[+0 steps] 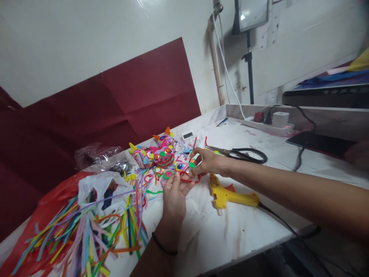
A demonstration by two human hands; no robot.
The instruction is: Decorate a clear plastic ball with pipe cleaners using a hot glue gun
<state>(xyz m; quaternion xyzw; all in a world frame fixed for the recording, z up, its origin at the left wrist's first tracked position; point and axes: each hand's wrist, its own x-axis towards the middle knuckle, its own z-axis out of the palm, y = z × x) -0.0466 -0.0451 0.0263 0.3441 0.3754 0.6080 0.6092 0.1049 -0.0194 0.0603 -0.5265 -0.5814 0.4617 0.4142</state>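
Observation:
My left hand [174, 196], with a black band on its wrist, closes its fingers round the lower side of a pink pipe-cleaner animal face [179, 167] with a blue eye and a green nose. A bent red pipe cleaner [188, 181] runs along the face's lower edge. From the right, my right hand [208, 161] pinches at the red pipe cleaner, its fingertips partly hiding the face. Just behind sit finished-looking pipe-cleaner animals, one with orange eyes [163, 157]. A yellow glue gun [230, 197] lies below my right forearm.
Black-handled scissors [248, 154] lie beyond my right wrist. Loose coloured pipe cleaners [86, 231] spread over a red plastic bag [49, 204] at left. A power strip [268, 126] and a dark tablet-like slab [319, 145] are at the right; the glue gun's cord trails off the table edge.

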